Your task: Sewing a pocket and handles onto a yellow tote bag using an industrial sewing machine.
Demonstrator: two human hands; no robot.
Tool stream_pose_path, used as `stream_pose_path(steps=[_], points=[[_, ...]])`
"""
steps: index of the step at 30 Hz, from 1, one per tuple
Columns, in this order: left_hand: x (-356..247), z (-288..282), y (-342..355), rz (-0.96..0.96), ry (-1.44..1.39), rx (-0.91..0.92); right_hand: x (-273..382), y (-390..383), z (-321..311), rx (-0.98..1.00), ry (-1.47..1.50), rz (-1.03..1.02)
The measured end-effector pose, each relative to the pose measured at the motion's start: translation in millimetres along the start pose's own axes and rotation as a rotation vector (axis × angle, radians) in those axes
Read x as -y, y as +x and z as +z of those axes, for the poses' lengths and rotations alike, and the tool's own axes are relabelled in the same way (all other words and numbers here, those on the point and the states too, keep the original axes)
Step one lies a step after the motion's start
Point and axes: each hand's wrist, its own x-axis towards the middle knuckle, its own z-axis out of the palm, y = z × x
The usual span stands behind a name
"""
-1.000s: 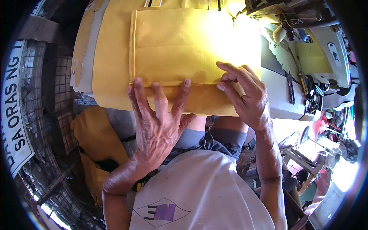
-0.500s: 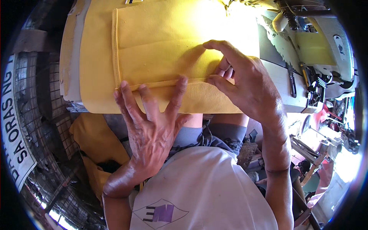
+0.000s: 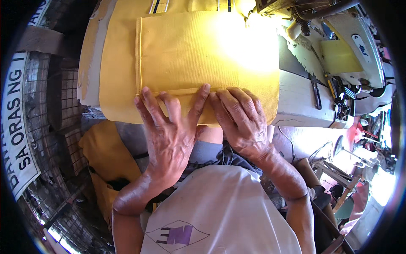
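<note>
A yellow fabric panel [image 3: 182, 51] with folded, stitched-looking edges lies on a larger yellow fabric sheet [image 3: 120, 76]. My left hand [image 3: 169, 122] is open, fingers spread, with its fingertips along the panel's near folded edge at the left corner. Beside it, my right hand [image 3: 243, 118] lays its bent fingertips on the same edge farther right; its thumb is close to my left index finger. Both palms face down, hiding the sheet's near rim. Glare washes out the panel's upper right part.
A pale sewing machine [image 3: 349, 53] stands at the right. Black-handled scissors or a cutter [image 3: 316, 91] lie on the white tabletop [image 3: 296, 97], near small tools [image 3: 338, 91]. Yellow cloth [image 3: 105, 148] hangs low at the left, beside a wire-mesh wall [image 3: 50, 106].
My right hand has come down and left from above the panel onto its near edge, beside my left hand. The left hand keeps its place on the fabric. The view has shifted slightly.
</note>
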Motion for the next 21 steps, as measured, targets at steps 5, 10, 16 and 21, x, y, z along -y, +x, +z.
stream_pose_path(steps=[5, 10, 16, 21], points=[[-0.2, -2.9, -0.1, 0.000, 0.060, 0.008, 12.2, -7.1, 5.9, 0.043, -0.016, 0.103], [6.6, 5.2, -6.5, -0.008, -0.001, -0.073, 24.2, -10.2, 7.5, 0.104, -0.045, 0.158], [19.9, 18.8, -16.7, 0.061, -0.227, -0.175, 37.2, -1.8, 6.7, 0.121, 0.005, 0.299], [15.7, 22.8, -18.5, -0.016, -0.184, -0.170, 55.0, 15.0, 6.5, 0.166, -0.090, 0.380]])
